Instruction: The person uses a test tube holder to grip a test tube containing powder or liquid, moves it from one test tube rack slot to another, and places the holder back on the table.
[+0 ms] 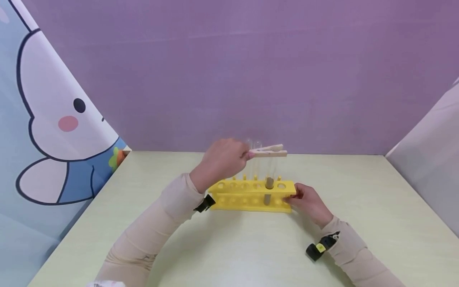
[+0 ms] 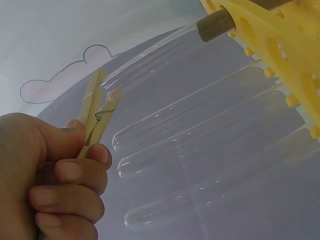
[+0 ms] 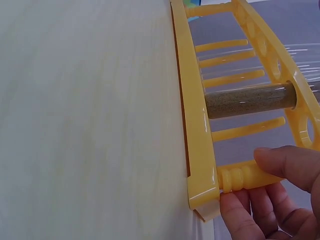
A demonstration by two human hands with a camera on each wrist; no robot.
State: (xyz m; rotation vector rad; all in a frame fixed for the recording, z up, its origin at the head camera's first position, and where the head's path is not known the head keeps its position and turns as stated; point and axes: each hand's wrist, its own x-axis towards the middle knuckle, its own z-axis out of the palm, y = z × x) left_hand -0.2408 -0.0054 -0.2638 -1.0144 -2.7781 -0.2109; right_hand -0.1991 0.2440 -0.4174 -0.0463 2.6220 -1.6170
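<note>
My left hand [image 1: 224, 161] pinches the handle end of a wooden test tube clamp [image 1: 267, 153]. In the left wrist view the clamp's two tips are spread at the mouth of a glass test tube [image 2: 150, 52]; whether they touch the glass I cannot tell. That tube stands upright in a yellow test tube rack [image 1: 233, 203], with grey-brown granular material [image 3: 250, 100] in its lower part. At the rack's right end my right hand [image 1: 311, 203] grips the yellow end post [image 3: 250, 176], thumb on one side and fingers on the other.
Several clear tubes [image 2: 175, 165] with rounded ends up stand over pegs at the rack's back. The rack rests on a pale table [image 1: 251, 247]. Behind rises a purple backdrop [image 1: 251, 79], with a cartoon-printed cloth [image 1: 53, 139] on the left.
</note>
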